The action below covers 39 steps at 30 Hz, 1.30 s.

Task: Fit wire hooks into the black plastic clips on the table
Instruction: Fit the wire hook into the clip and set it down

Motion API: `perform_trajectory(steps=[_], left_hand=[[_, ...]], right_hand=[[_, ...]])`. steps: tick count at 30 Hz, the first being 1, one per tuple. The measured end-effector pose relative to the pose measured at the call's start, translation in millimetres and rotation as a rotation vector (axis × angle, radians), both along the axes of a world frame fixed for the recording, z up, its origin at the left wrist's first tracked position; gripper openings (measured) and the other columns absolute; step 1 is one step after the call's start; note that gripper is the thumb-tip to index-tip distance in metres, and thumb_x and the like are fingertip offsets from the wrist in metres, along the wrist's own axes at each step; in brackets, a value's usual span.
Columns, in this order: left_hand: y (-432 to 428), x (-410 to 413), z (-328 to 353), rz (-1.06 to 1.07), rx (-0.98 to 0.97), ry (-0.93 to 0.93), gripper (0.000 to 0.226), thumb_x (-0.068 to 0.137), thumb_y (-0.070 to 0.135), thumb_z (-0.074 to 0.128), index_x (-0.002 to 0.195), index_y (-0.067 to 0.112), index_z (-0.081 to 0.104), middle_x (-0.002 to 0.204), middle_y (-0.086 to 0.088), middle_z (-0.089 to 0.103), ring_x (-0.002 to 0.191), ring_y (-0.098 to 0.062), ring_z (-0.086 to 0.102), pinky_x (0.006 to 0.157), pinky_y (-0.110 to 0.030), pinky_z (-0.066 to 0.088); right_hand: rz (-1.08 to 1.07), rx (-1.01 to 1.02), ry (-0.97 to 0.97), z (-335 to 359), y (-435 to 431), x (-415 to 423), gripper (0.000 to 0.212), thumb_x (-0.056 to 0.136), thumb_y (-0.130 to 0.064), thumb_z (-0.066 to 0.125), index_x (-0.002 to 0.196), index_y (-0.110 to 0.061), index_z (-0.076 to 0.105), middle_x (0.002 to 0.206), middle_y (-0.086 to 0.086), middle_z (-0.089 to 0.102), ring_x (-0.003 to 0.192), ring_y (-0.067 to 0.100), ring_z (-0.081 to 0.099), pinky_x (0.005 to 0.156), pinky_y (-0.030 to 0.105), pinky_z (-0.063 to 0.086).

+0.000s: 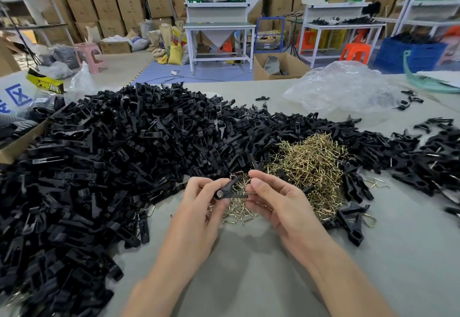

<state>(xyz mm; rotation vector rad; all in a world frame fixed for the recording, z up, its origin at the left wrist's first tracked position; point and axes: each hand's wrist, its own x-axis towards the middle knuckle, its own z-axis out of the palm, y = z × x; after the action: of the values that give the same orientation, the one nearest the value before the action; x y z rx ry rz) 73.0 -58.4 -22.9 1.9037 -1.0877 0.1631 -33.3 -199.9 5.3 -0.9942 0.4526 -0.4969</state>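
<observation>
My left hand (199,203) grips a black plastic clip (227,189) just above the near edge of a heap of brass-coloured wire hooks (308,167). My right hand (276,200) pinches a wire hook (246,188) at the clip's right end, thumb and forefinger closed on it. A second black piece shows behind my right palm; I cannot tell whether the hand holds it. A very large pile of loose black clips (112,167) covers the left and middle of the grey table (249,267).
Finished clips with hooks (353,219) lie right of my right hand, more black clips (428,157) at the far right. A crumpled clear plastic bag (343,87) sits at the back right. A cardboard box edge (22,142) borders the pile at left.
</observation>
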Motion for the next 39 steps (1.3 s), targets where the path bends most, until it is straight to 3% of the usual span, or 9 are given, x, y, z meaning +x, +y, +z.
perform_trajectory(steps=[5,11,16,23,30,33,35,37,39], left_hand=[[0,-2,3,0.001,-0.003,-0.073,0.033,0.096,0.035,0.055,0.128,0.031,0.059,0.109,0.02,0.044,0.1,0.004,0.053,0.082,-0.009,0.041],[0,-5,4,0.003,-0.01,-0.091,0.036,0.092,0.018,0.069,0.127,0.025,0.064,0.107,0.018,0.046,0.095,0.003,0.054,0.077,-0.019,0.044],[-1,-5,4,0.0,-0.008,-0.104,0.036,0.092,0.016,0.069,0.127,0.022,0.064,0.107,0.016,0.047,0.095,0.003,0.053,0.078,-0.012,0.042],[-3,-4,3,-0.007,0.005,-0.147,0.037,0.093,0.032,0.055,0.127,0.02,0.065,0.108,0.012,0.048,0.092,0.001,0.052,0.076,-0.02,0.045],[-2,-4,3,-0.025,-0.018,-0.116,0.035,0.093,0.018,0.066,0.127,0.022,0.064,0.109,0.017,0.047,0.099,0.006,0.052,0.082,-0.004,0.038],[-5,-12,8,-0.041,-0.09,0.001,0.033,0.093,0.016,0.067,0.121,0.033,0.065,0.108,0.022,0.053,0.098,0.005,0.057,0.083,-0.005,0.04],[-7,-22,12,-0.112,-0.156,0.191,0.028,0.094,0.02,0.065,0.111,0.042,0.064,0.104,0.02,0.061,0.093,0.0,0.064,0.081,-0.012,0.047],[-10,-33,15,-0.225,-0.213,0.427,0.022,0.091,0.027,0.063,0.11,0.039,0.066,0.101,0.018,0.07,0.092,-0.003,0.068,0.081,-0.017,0.051],[-12,-40,16,-0.277,-0.259,0.533,0.023,0.09,0.022,0.063,0.111,0.03,0.068,0.103,0.013,0.074,0.095,-0.004,0.069,0.083,-0.015,0.05]], right_hand=[[-0.036,-0.041,-0.02,-1,4,2,0.019,0.073,-0.02,0.076,0.091,-0.019,0.082,0.09,0.01,0.077,0.084,0.014,0.074,0.072,0.021,0.058],[-0.054,-0.042,-0.031,-6,8,4,0.023,0.07,-0.022,0.078,0.092,-0.016,0.081,0.092,0.012,0.077,0.087,0.016,0.074,0.073,0.021,0.058],[-0.004,0.024,-0.04,-8,5,4,0.021,0.072,-0.021,0.076,0.092,-0.019,0.082,0.091,0.011,0.077,0.085,0.015,0.074,0.073,0.022,0.058],[0.042,0.085,-0.033,-10,2,6,0.018,0.075,-0.017,0.074,0.091,-0.022,0.082,0.09,0.007,0.078,0.084,0.011,0.074,0.074,0.019,0.058],[0.162,0.29,-0.085,-11,2,5,0.02,0.078,-0.009,0.075,0.095,-0.019,0.077,0.09,0.009,0.074,0.082,0.021,0.072,0.086,0.038,0.057],[0.303,0.323,-0.127,-9,3,1,0.039,0.084,-0.021,0.08,0.122,-0.018,0.07,0.105,0.013,0.069,0.092,0.024,0.069,0.089,0.04,0.058],[0.43,0.285,-0.155,-9,8,-1,0.057,0.086,-0.037,0.077,0.138,-0.023,0.059,0.118,0.018,0.059,0.108,0.029,0.059,0.1,0.046,0.052],[0.475,0.256,-0.187,-9,14,1,0.064,0.083,-0.045,0.077,0.14,-0.026,0.058,0.138,0.016,0.055,0.123,0.033,0.053,0.106,0.05,0.047],[0.412,0.22,-0.191,-8,18,3,0.058,0.079,-0.045,0.077,0.132,-0.025,0.065,0.142,0.012,0.058,0.126,0.03,0.056,0.108,0.049,0.046]])
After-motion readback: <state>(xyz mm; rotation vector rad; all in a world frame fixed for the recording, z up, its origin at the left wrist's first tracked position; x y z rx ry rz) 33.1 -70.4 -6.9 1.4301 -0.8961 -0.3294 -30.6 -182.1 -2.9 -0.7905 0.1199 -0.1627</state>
